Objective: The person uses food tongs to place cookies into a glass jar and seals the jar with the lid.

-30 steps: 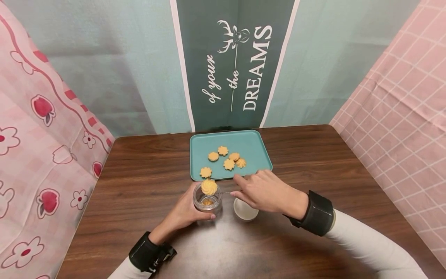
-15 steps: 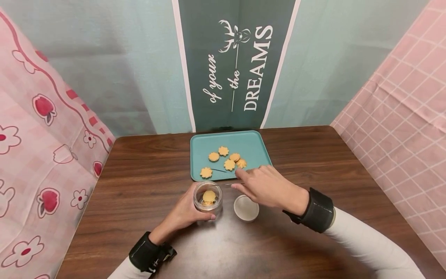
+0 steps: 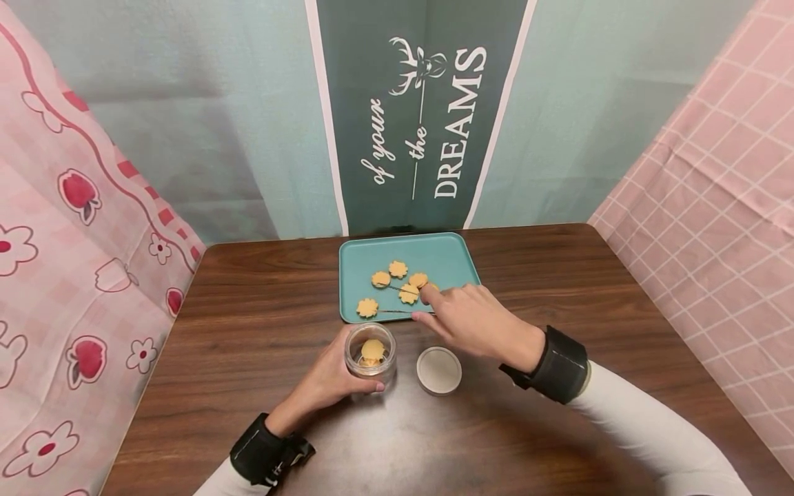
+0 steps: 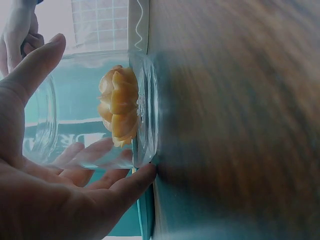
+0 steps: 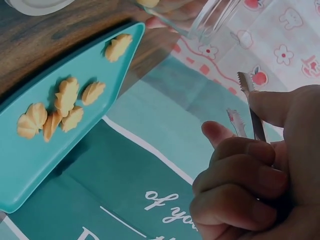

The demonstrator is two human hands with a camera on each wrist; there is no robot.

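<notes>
Behind the tray (image 3: 443,258), a banner (image 3: 415,117) reads "DREAMS" (deer logo above).

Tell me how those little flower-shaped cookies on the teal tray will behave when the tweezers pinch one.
The cookies look small and thin, so probably light. Their ridged, piped edges suggest a dry, crumbly bake that could chip under a hard pinch. Lying flat on the tray, one may slide rather than roll if the tweezers in the right hand nudge it.

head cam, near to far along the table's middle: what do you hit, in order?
Left hand holding the glass jar → cookie at the tray's near edge → cookie farthest back → teal tray's far rim → DREAMS banner.
</notes>
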